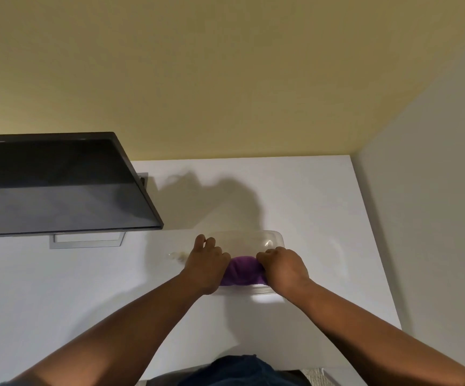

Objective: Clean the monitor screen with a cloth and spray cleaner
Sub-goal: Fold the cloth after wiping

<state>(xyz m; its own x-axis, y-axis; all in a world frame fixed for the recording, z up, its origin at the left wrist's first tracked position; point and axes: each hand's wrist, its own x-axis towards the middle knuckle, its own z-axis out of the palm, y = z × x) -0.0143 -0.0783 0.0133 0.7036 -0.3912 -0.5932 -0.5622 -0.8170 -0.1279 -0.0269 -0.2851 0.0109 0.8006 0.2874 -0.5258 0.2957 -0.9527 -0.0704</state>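
A purple cloth (243, 271) lies bunched inside a clear plastic container (270, 238) on the white desk. Both hands are in the container. My left hand (206, 261) grips the cloth's left end, and my right hand (282, 266) pinches its right end. The dark monitor (58, 185) stands to the left, its screen off, on a silver stand (86, 240). A small clear object (176, 255), possibly the spray bottle, lies just left of my left hand; it is too faint to tell.
The white desk (323, 204) runs back to a yellow wall and ends at a grey wall on the right. Its front edge is close to my body, where dark clothing (234, 369) shows.
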